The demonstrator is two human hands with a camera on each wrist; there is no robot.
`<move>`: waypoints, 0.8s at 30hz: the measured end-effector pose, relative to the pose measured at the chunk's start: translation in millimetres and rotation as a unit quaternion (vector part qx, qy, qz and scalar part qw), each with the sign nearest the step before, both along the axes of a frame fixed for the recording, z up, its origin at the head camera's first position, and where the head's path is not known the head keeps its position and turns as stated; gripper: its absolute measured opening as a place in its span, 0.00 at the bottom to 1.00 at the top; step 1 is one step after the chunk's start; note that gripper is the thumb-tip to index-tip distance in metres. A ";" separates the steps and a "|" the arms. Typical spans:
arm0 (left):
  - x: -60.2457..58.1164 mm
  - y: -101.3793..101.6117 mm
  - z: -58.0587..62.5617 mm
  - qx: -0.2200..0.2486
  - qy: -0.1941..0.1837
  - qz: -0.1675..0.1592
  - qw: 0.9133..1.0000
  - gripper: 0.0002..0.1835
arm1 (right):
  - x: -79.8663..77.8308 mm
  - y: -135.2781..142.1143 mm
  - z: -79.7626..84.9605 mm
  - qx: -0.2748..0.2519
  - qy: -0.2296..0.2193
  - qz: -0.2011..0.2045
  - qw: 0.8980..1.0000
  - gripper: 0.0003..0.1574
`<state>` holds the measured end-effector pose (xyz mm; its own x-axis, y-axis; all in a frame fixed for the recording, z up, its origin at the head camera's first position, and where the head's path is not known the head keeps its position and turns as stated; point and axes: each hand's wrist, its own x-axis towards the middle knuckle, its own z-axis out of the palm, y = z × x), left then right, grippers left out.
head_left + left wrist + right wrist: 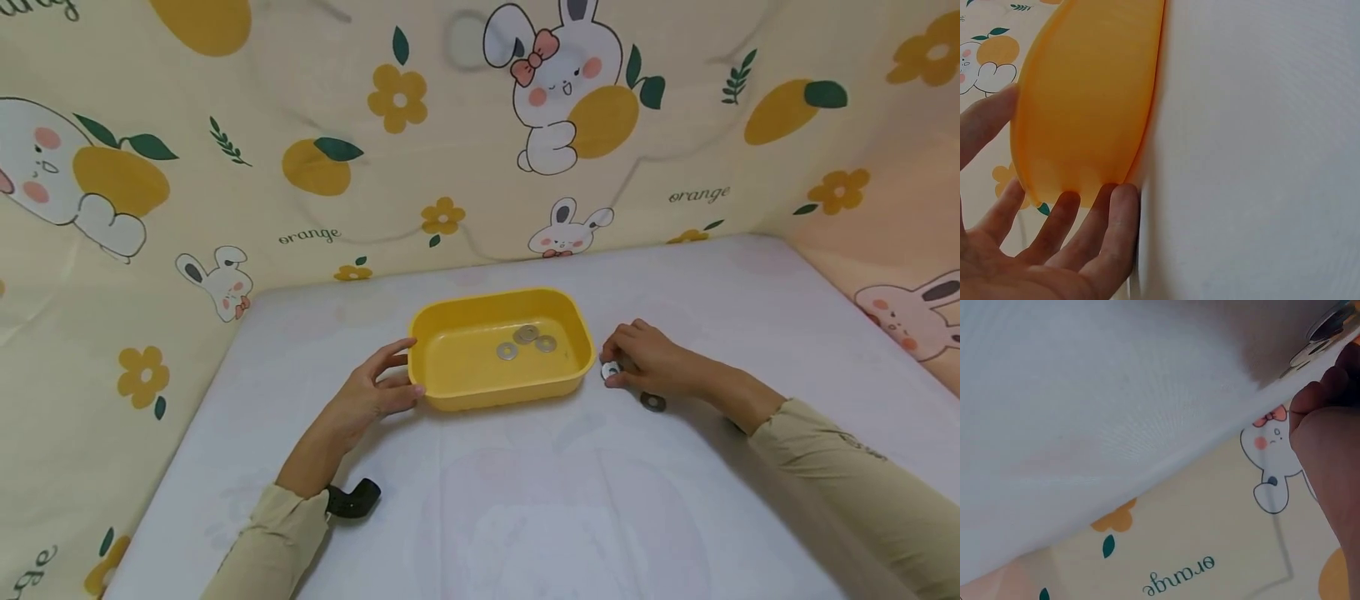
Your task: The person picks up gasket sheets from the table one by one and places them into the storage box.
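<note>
A yellow plastic tray (495, 392) stands on the white-covered table, with several flat metal washers (507, 351) lying in its right half. My left hand (378, 392) is at the tray's left end, fingers spread and fingertips touching the wall. In the left wrist view, the fingertips (1069, 199) rest against the yellow wall. Right of the tray, my right hand (648, 358) pinches a silver washer (610, 371) between thumb and fingers, low over the table. Just below that hand lies a darker washer (652, 402). In the right wrist view, the right hand (1329, 406) shows only partly, at the edge.
A white cloth (555, 500) covers the table. Behind it and at both sides hangs a cream curtain (465, 167) printed with rabbits and oranges. A black device (356, 500) sits at the left wrist.
</note>
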<state>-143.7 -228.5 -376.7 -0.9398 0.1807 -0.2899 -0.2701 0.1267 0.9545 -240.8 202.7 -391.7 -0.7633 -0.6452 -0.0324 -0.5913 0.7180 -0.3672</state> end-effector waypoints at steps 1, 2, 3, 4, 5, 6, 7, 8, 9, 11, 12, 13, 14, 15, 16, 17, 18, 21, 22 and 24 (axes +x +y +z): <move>-0.2 0.0 0.1 0.001 0.000 -0.001 1.000 0.44 | 0.1 0.1 0.3 0.001 -0.004 -0.006 1.000 0.21; -0.3 0.1 0.2 0.002 -0.001 -0.001 1.000 0.44 | 0.4 0.2 1.0 0.002 -0.007 -0.008 1.000 0.21; -0.3 0.1 0.4 0.003 -0.001 -0.001 1.000 0.44 | 0.7 0.1 1.7 0.004 -0.010 -0.011 1.000 0.22; -0.4 0.1 0.7 0.003 -0.001 -0.002 1.000 0.44 | 1.0 0.4 2.4 0.005 -0.013 -0.012 1.000 0.23; -0.3 0.2 1.0 0.003 -0.002 -0.002 1.000 0.44 | 1.6 0.3 3.3 0.007 -0.016 -0.013 1.000 0.24; -0.2 0.4 1.3 0.003 -0.002 -0.002 1.000 0.44 | 2.0 0.5 4.2 0.007 -0.019 -0.011 1.000 0.25; -0.2 0.5 1.7 0.004 -0.002 -0.001 1.000 0.44 | 2.4 0.8 5.1 0.007 -0.024 -0.012 1.000 0.26; 0.0 0.6 2.0 0.004 -0.002 -0.001 1.000 0.44 | 2.7 1.4 6.0 0.007 -0.029 -0.010 0.999 0.28; 0.1 0.7 2.3 0.003 -0.002 -0.001 1.000 0.44 | 3.1 2.2 6.7 0.007 -0.034 -0.007 0.999 0.29; 0.3 1.2 2.7 0.003 0.001 -0.002 1.000 0.44 | 3.6 4.8 7.2 0.004 -0.045 0.001 0.999 0.28; 0.4 1.5 2.9 0.003 0.002 -0.004 1.000 0.44 | 3.7 6.6 7.1 0.003 -0.050 0.006 0.999 0.26; 0.5 1.6 2.8 0.002 0.004 -0.005 1.000 0.44 | 4.0 8.2 6.8 0.003 -0.053 0.011 0.999 0.25; 0.6 1.7 2.6 0.000 0.006 -0.007 1.000 0.44 | 4.0 9.9 6.2 0.003 -0.054 0.018 0.998 0.23; 0.7 1.9 2.4 0.000 0.007 -0.008 1.000 0.44 | 3.8 11.4 5.1 0.001 -0.056 0.022 0.998 0.22; 0.9 2.0 2.2 -0.001 0.007 -0.008 1.000 0.44 | 3.5 12.5 3.9 0.001 -0.058 0.024 0.998 0.21; 1.1 2.0 1.9 -0.002 0.007 -0.008 1.000 0.44 | 3.2 13.2 3.0 0.001 -0.059 0.025 0.998 0.21; 1.2 2.0 1.5 -0.003 0.006 -0.007 1.000 0.44 | 2.7 13.9 2.6 0.000 -0.060 0.026 0.998 0.20; 1.2 1.2 0.5 -0.005 0.005 -0.003 1.000 0.44 | 1.3 14.4 2.9 -0.006 -0.057 0.027 0.998 0.20; 1.3 0.7 0.3 -0.004 0.005 -0.002 1.000 0.44 | 1.1 14.2 3.8 -0.007 -0.055 0.027 0.998 0.20; 1.3 -0.4 -0.4 -0.001 0.006 -0.002 1.000 0.44 | 0.5 13.6 6.3 -0.012 -0.051 0.031 0.998 0.20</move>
<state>-142.4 -229.0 -377.1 -0.9428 0.1833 -0.2786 -0.2578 0.1294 0.9575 -240.3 216.3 -385.4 -0.7160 -0.6920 -0.0922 -0.5923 0.6721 -0.4443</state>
